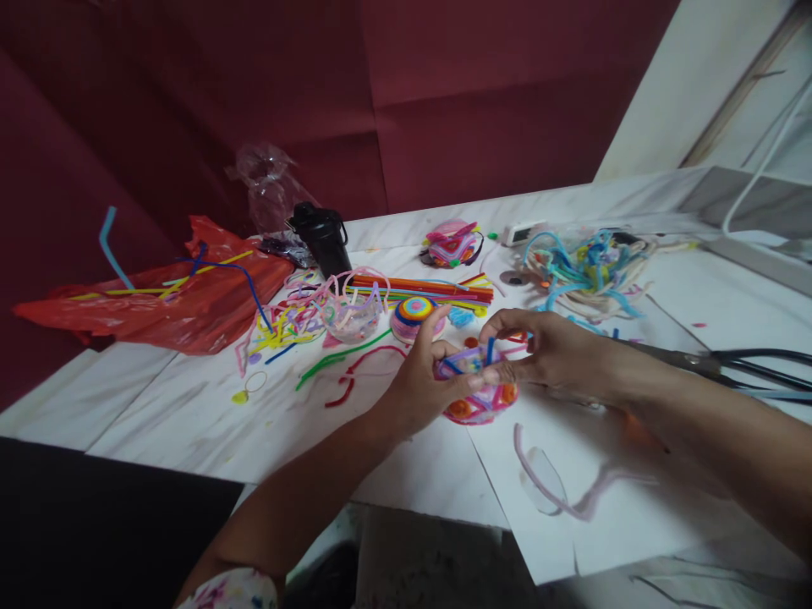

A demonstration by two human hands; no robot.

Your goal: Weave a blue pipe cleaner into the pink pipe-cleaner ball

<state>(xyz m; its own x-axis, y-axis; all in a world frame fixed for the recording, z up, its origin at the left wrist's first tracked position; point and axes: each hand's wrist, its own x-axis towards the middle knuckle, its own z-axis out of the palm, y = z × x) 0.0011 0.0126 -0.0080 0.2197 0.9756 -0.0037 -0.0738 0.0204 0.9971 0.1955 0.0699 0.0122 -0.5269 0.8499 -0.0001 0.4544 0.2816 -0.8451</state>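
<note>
Near the middle of the head view, my left hand [422,385] grips the left side of a colourful craft piece [482,408] in pink, purple and orange. Its fingers are bent around the rim. My right hand [539,351] pinches at the piece's upper right side, where a short blue strip [490,350] stands up between the hands. Whether the fingertips hold that strip or the rim is too small to tell. Just behind my left hand sits a round piece with coloured rings [415,311].
Pipe cleaners [419,290] lie behind the hands. A red plastic bag [216,309] and a black bottle [325,241] stand left. Black-handled scissors [716,362] lie right, under my right forearm. Blue and white strips [589,275] are heaped behind it. A pink-decorated piece [452,245] sits further back.
</note>
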